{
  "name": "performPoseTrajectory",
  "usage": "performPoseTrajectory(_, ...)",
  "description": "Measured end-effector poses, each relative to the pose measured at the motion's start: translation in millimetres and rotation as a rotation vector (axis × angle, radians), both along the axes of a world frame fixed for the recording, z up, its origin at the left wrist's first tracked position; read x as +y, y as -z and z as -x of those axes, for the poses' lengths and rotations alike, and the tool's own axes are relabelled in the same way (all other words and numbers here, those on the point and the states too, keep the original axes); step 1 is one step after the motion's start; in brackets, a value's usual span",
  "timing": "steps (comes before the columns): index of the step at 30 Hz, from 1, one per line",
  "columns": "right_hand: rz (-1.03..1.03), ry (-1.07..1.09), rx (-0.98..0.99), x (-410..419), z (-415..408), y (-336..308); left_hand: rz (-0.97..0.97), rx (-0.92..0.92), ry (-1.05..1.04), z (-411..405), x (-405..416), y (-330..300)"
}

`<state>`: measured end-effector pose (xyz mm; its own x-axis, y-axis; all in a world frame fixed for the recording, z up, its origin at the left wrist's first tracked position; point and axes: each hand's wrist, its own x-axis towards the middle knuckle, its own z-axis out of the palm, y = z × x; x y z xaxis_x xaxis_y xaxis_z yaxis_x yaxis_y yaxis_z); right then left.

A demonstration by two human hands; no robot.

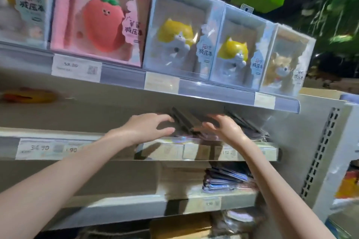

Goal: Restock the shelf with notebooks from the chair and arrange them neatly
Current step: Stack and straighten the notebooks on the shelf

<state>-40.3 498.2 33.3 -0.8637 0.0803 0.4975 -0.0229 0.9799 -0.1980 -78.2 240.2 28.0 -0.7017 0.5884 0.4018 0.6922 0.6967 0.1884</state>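
Shelf unit (pixel 194 103) fills the view, several tiers, perforated upright (pixel 320 153) on the right; top tier carries boxed squishy toys in a row: pink strawberry box (pixel 97 19) left of centre, two clear cat boxes (pixel 180 33) right of it, a tan one (pixel 285 60) at the far right end; price tags (pixel 76 68) run along the tier edges.

Middle tier (pixel 108 136): dark notebooks (pixel 186 120) standing on edge, leaning left, right of centre, just behind the front lip; a second dark batch (pixel 246 124) leans just right of them.

Lower tier: flat stack of coloured packets (pixel 227 178) on the right.

Left hand (pixel 147 126) at the left end of the notebooks, fingers (pixel 165 117) apart and curved, tips touching the outer cover, thumb below; no clamp visible.

Right hand (pixel 227 128) at the right side of the same batch, fingers (pixel 208 126) spread, tips against the notebooks; motion blur, so whether it grips I cannot tell.
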Motion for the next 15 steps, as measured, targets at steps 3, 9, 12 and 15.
performPoseTrajectory(3, 0.098, 0.004, -0.042, 26.5, 21.2, -6.3, -0.075, -0.128, 0.060, 17.2, 40.0, -5.6)
performPoseTrajectory(9, 0.195, -0.004, -0.168, 54.8, 70.6, -8.7, -0.085, -0.210, 0.057, 51.8, 91.3, -2.9)
performPoseTrajectory(12, 0.218, -0.038, -0.224, 62.1, 86.7, -6.4, -0.056, -0.208, 0.032, 58.7, 97.1, 2.9)
performPoseTrajectory(15, 0.236, -0.051, -0.242, 66.4, 92.9, -5.4, -0.099, -0.251, 0.033, 64.3, 98.3, 7.0)
